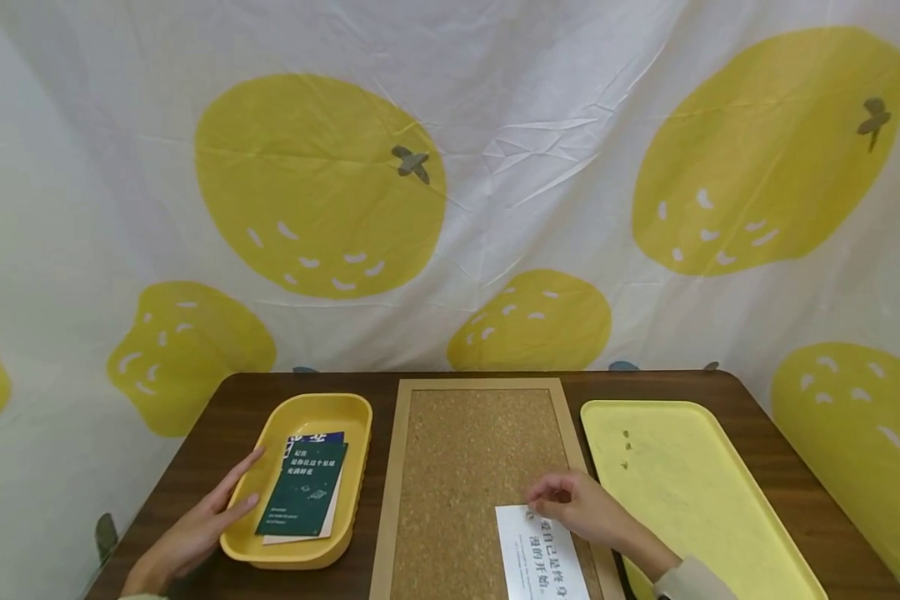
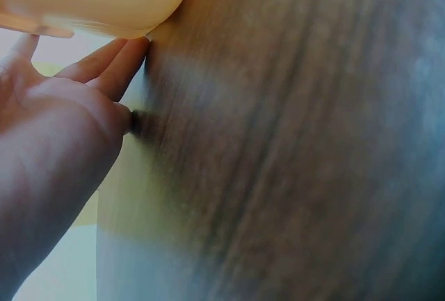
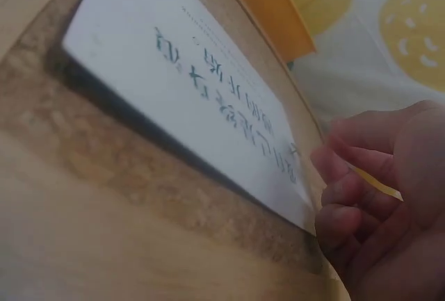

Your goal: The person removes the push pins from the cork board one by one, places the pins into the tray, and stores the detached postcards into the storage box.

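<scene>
A white card (image 1: 536,554) with dark printed characters lies on the framed cork board (image 1: 480,450). A small brass-coloured pin (image 1: 529,516) stands near its top left corner. My right hand (image 1: 581,508) is just above that corner, its fingers loosely bent and the fingertips close to the pin; in the right wrist view a narrow gap shows between them. One long edge of the card is lifted off the cork there. At the left, my left hand (image 1: 198,529) rests against the side of a yellow plastic bin (image 1: 352,408), fingers mostly straight and thumb at the rim.
Inside the bin lie a dark green card (image 1: 303,492) and other cards under it. Several small pins (image 1: 627,447) sit on the pale yellow tray (image 1: 697,500) to the right. Behind the brown wooden table (image 1: 195,467) hangs a lemon-print curtain (image 1: 495,208).
</scene>
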A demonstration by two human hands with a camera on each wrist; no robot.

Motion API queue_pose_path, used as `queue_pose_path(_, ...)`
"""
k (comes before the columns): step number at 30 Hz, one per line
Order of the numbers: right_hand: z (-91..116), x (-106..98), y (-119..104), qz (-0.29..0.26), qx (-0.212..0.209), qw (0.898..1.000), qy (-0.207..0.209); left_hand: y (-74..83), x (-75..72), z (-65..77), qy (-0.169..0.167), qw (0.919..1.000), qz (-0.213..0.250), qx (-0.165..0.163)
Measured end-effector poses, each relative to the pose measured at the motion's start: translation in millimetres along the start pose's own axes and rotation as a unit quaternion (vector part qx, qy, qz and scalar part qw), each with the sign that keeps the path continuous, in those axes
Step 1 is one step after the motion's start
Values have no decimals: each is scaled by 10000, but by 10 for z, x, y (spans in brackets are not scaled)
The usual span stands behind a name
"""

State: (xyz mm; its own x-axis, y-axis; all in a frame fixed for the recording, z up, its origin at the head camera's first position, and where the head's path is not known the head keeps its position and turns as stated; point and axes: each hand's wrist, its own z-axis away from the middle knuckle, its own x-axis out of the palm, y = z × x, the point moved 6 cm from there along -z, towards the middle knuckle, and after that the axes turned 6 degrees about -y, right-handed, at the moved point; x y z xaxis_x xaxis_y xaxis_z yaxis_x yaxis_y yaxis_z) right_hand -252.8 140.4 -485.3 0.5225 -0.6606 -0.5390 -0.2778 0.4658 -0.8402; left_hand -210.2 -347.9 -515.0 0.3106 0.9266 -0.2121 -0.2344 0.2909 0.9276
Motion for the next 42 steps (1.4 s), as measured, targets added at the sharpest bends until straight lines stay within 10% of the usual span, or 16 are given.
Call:
queue_pose_path(25,164,40,-183,194,-155,9996,-126,-6,40,-19,37,10000,23,-89)
queue_pose_path(42,20,71,77,508,-276,9980,265,40,-13,-4,88,9999,-63,-90)
